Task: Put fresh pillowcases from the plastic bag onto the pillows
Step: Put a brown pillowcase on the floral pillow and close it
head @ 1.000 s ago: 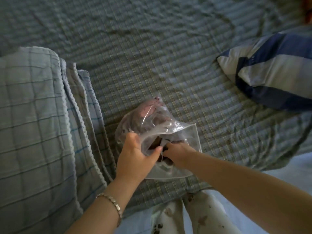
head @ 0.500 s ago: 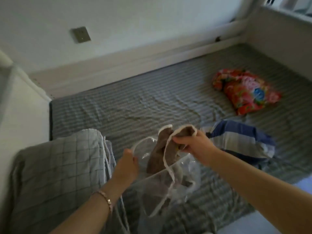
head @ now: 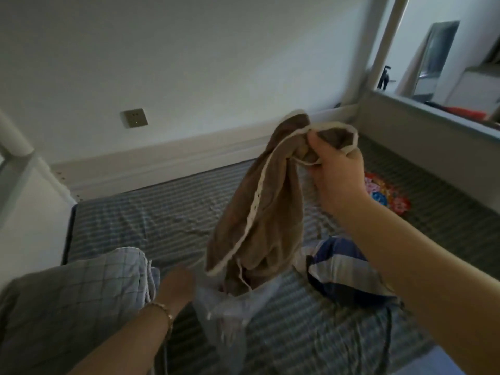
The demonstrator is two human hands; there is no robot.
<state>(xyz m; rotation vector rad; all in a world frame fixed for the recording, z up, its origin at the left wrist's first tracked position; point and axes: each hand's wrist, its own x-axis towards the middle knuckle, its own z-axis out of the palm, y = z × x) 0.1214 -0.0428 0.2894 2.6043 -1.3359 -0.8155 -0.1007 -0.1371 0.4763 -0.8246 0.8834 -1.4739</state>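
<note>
Our right hand [head: 335,171], upper right of centre, is closed round a bunched end of the brown pillowcase [head: 259,212], with thumb and fingers curled over its pale trimmed edge. The pillowcase hangs from that grip down the middle of the frame. Its lower end sits inside the clear bag [head: 224,315] at lower centre, and more cloth shows dimly through the plastic below it.

Our left hand [head: 177,282], with a bracelet [head: 162,309] on the wrist, is at the left edge of the bag's mouth. It is blurred, and we cannot tell whether the fingers pinch the plastic.

A checked pillow [head: 75,299] lies at lower left, just beside that hand. A striped pillow [head: 341,269] lies right of the bag, partly behind our right forearm, and a floral pillow [head: 389,196] shows higher up, behind the right wrist. All rest on the striped sheet [head: 162,226]. A socket [head: 134,118] sits on the wall at upper left.

Compared with half a second ago, the right hand is higher and far more of the pillowcase is out of the bag. The left hand is at the bag's mouth as before.
</note>
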